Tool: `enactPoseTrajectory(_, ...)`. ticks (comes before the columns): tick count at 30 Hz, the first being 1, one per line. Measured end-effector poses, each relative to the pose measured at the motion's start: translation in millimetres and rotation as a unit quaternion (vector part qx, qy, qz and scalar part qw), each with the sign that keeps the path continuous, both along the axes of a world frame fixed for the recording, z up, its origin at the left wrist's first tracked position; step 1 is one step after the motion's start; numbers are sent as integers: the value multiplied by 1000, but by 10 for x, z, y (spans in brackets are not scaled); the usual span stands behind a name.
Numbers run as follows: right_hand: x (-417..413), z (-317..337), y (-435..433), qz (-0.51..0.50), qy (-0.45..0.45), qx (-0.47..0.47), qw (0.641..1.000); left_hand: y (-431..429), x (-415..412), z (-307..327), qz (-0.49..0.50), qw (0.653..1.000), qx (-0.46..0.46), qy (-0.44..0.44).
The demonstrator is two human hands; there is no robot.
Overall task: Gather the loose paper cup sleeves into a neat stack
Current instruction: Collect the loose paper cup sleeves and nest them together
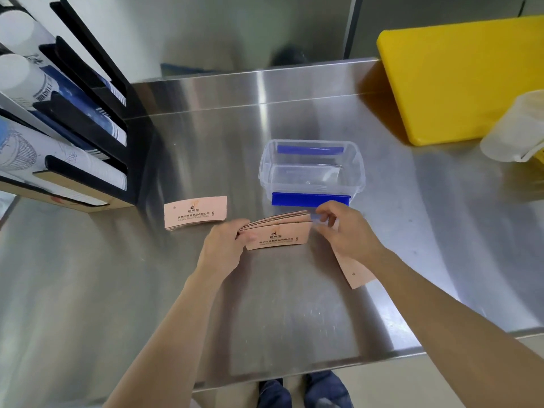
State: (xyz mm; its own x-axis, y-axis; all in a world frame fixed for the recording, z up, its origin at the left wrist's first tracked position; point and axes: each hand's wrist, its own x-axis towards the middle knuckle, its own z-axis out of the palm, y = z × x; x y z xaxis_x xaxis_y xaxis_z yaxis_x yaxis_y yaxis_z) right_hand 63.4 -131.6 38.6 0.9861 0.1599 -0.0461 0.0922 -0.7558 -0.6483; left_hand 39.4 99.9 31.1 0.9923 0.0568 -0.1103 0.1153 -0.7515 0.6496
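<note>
Pale pink paper cup sleeves with dark print lie on a steel counter. My left hand grips the left end of a fanned bunch of several sleeves held just above the counter. My right hand is at the bunch's right end, fingers curled beside its edge; whether they touch it I cannot tell. A small flat stack of sleeves rests to the left. One more sleeve lies partly hidden under my right wrist.
A clear plastic box with blue clips stands just behind my hands. A black rack of paper cups fills the left side. A yellow cutting board and a translucent jug sit at the right. The counter's front edge is near.
</note>
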Motion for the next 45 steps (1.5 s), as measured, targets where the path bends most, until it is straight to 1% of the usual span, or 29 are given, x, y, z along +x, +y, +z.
enactPoseTrajectory(1,14,-4,-65,-31,3,-32,999,2,9,-3,5,1000,5,-6)
enactPoseTrajectory(2,35,-15,-124,-62,24,-69,995,5,17,-3,13,1000,11,-13)
enactPoseTrajectory(3,46,-18,-163,-84,66,-108,988,9,25,-5,20,999,16,-19)
enactPoseTrajectory(5,34,-33,-192,-84,162,-184,966,6,34,-6,27,999,22,-21)
enactPoseTrajectory(7,-3,-69,-165,-82,200,-214,953,-3,36,-8,27,999,27,-18)
enactPoseTrajectory(8,-28,-82,-135,-89,204,-207,953,-9,38,-12,26,999,30,-18)
enactPoseTrajectory(12,-138,-41,63,-110,214,-115,964,-31,25,-10,29,999,29,-20)
enactPoseTrajectory(15,-177,8,148,-99,183,-110,972,-27,3,4,21,999,23,-20)
enactPoseTrajectory(17,-162,32,126,-47,147,-139,978,-17,-9,13,17,999,22,-21)
enactPoseTrajectory(18,-143,28,100,6,131,-173,976,-11,-11,15,15,999,22,-22)
enactPoseTrajectory(19,-126,16,84,74,117,-218,966,-5,-13,12,14,999,24,-21)
enactPoseTrajectory(21,-109,8,98,196,94,-288,933,4,-18,9,12,999,25,-21)
enactPoseTrajectory(23,-85,-12,147,269,79,-314,907,14,-25,0,14,999,25,-20)
enactPoseTrajectory(24,-72,-23,167,284,80,-320,900,20,-32,1,14,999,27,-18)
enactPoseTrajectory(27,-59,-14,172,260,98,-321,905,21,-49,13,15,1000,24,-10)
enactPoseTrajectory(29,-75,-10,158,227,84,-314,918,14,-60,34,11,1000,22,-4)
enactPoseTrajectory(30,-87,-13,155,210,81,-293,929,7,-63,43,10,1000,19,-1)
enactPoseTrajectory(32,-123,-1,176,179,114,-201,956,-8,-69,56,7,1000,6,1)
enactPoseTrajectory(34,-164,38,227,160,143,-109,970,-28,-76,69,2,1000,-4,5)
enactPoseTrajectory(35,-181,64,254,148,128,-75,978,-32,-79,66,-1,1000,-4,7)
enactPoseTrajectory(36,-189,86,281,133,90,-57,985,-33,-84,62,-6,1000,-3,6)
enactPoseTrajectory(38,-192,90,350,87,0,-51,995,-25,-88,53,-16,1000,-2,2)
enactPoseTrajectory(39,-197,86,390,54,-28,-48,997,-14,-88,52,-19,1000,-4,4)
enactPoseTrajectory(41,-208,38,447,8,-50,-44,998,23,-90,55,-26,1000,-6,7)
enactPoseTrajectory(45,-200,-132,463,-10,-70,-87,994,85,-102,82,-56,998,-13,13)
